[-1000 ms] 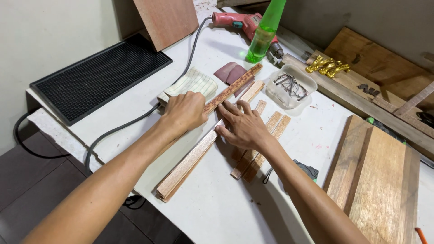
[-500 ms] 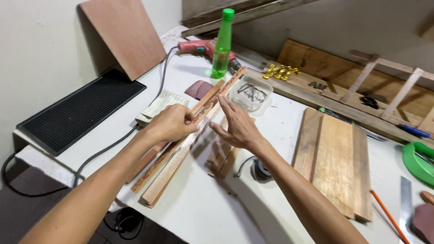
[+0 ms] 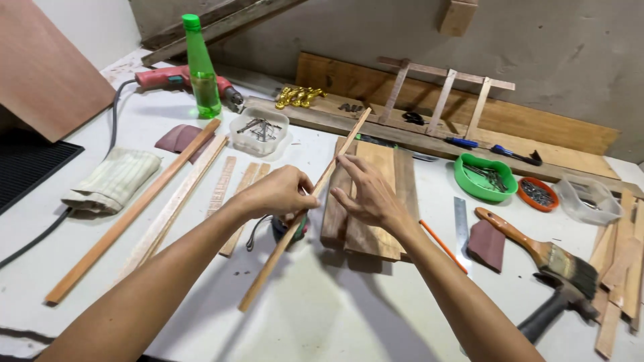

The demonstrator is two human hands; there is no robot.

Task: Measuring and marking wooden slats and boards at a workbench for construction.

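Two bare hands meet over the white table [image 3: 322, 315]. The left hand [image 3: 275, 194] pinches a long thin light-brown wooden strip [image 3: 305, 208] near its middle, raised and slanting from near left to far right. The right hand [image 3: 369, 198] has its fingers spread wide, just beside it. The strip looks light, rigid but easy to snap; holding it mid-length seems best. Behind lies a stack of brown boards [image 3: 376, 194].

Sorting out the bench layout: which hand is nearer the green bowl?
Right. The right hand lies to the left of the green bowl; the left hand, pinching the thin wooden strip, is farther left.
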